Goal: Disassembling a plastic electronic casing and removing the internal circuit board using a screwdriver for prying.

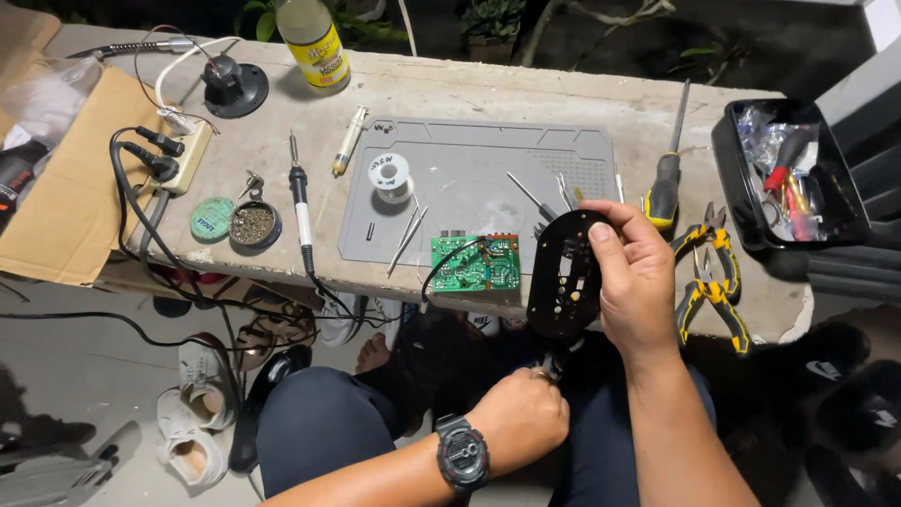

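Fingers (601,235) of the right hand (638,282) are clamped round a black oval plate (563,277), held just off the desk (488,84) edge; the left hand (521,413), at 6 o'clock below it, is closed on something hidden. Looks like fitting work underneath, so a steady plate is needed. A green circuit board (474,265) is left at 9 o'clock.

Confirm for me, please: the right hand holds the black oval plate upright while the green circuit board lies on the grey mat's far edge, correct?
Not quite. In the head view the right hand does hold the black oval plate, but the green circuit board lies at the grey mat's near edge.

Two pliers (709,272), one screwdriver (668,178), one soldering iron (300,202).
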